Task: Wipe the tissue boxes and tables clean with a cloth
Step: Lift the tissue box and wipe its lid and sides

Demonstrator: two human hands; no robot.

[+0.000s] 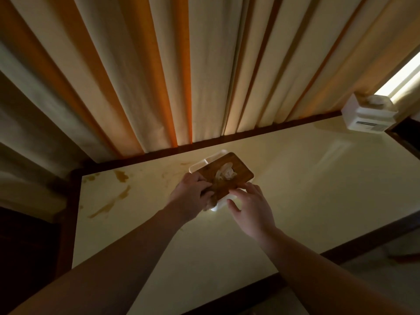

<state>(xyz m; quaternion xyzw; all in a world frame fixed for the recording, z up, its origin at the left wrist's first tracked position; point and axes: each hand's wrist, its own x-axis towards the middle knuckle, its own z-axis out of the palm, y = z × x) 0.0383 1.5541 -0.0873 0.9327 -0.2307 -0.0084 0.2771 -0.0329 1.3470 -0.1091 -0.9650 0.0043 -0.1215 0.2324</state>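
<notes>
A white tissue box (221, 204) with a brown wooden lid (229, 175) stands on the cream table (306, 178) near its far edge; a tissue sticks up through the lid. My left hand (189, 196) grips the box's near left corner, fingers curled over the lid's edge. My right hand (250, 203) has its fingers spread, the fingertips touching the lid's near right edge. Brown smears (121, 176) mark the tabletop left of the box. No cloth is in view.
A second white tissue box (368, 114) sits at the table's far right corner. Cream and orange curtains (181, 76) hang right behind the table. Dark wooden trim frames the tabletop; a dark piece of furniture (29, 242) stands at the left.
</notes>
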